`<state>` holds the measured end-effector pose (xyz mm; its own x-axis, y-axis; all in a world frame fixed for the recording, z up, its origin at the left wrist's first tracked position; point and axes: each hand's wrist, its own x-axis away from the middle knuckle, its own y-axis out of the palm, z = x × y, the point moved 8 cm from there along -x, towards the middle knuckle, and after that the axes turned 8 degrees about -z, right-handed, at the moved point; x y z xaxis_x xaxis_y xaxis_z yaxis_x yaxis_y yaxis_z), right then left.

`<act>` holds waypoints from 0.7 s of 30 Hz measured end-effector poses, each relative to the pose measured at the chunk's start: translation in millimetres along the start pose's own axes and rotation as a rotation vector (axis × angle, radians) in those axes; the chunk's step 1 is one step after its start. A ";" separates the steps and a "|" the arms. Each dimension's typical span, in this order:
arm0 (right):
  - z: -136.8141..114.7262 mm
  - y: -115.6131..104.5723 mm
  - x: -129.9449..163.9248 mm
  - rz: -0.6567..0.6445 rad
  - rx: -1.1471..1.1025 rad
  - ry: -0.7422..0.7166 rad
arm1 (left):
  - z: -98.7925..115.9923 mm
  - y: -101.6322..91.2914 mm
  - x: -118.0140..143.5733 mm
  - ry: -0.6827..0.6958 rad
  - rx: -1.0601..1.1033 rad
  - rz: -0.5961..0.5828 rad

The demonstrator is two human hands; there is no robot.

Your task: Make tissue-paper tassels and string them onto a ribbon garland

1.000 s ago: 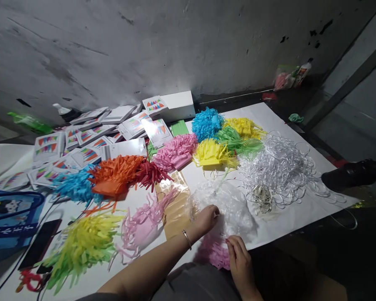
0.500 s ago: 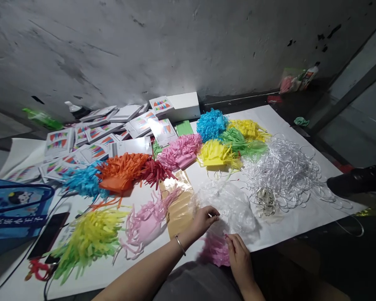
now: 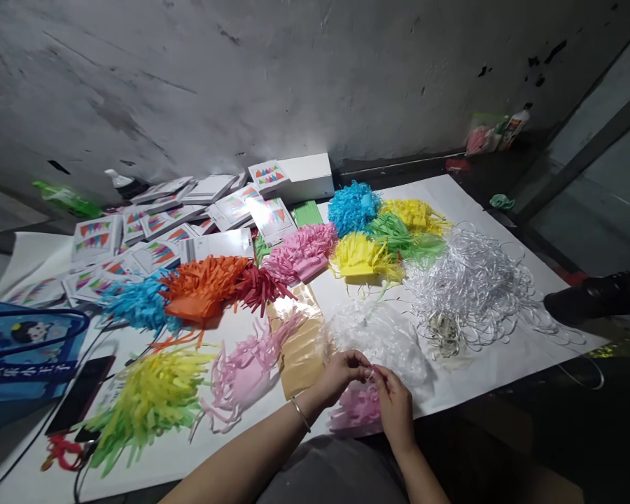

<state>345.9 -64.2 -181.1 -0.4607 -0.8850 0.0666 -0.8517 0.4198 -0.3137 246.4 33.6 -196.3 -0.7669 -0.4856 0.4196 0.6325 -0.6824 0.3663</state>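
Note:
Close to my body, my left hand and my right hand meet with fingertips pinched together. A pink tissue-paper tassel hangs from my right fingers, its fringe below and left of the hand. What my left fingertips pinch is too small to make out. Just behind both hands lies a crumpled clear plastic bag. Left of it is a flat brown packet with a glossy surface. Another pink tassel rests on the white paper sheet left of my hands.
Fringed bundles in orange, yellow and blue spread across the table. A heap of white string lies right. Printed packets pile up by the wall. A phone and a blue bag sit left.
My right hand has risen, bringing the top of the pink tassel up to my left fingertips. The left hand has shifted slightly right and down; the fingertips now meet.

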 end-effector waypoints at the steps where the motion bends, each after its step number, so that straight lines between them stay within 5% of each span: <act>1: -3.0 1.2 -2.0 -0.002 -0.003 -0.014 | -0.6 1.1 1.1 -0.001 0.047 0.005; 15: -1.7 -6.3 -6.5 0.026 0.122 -0.073 | -13.5 -12.2 12.8 -0.070 0.299 0.088; 21: -37.2 0.5 4.6 -0.065 0.163 -0.160 | 0.5 -4.9 27.1 -0.079 0.339 0.083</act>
<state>334.0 -60.6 -145.7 -0.3502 -0.9350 -0.0551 -0.8208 0.3347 -0.4629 222.7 24.0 -186.3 -0.7092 -0.4788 0.5174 0.7023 -0.4163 0.5775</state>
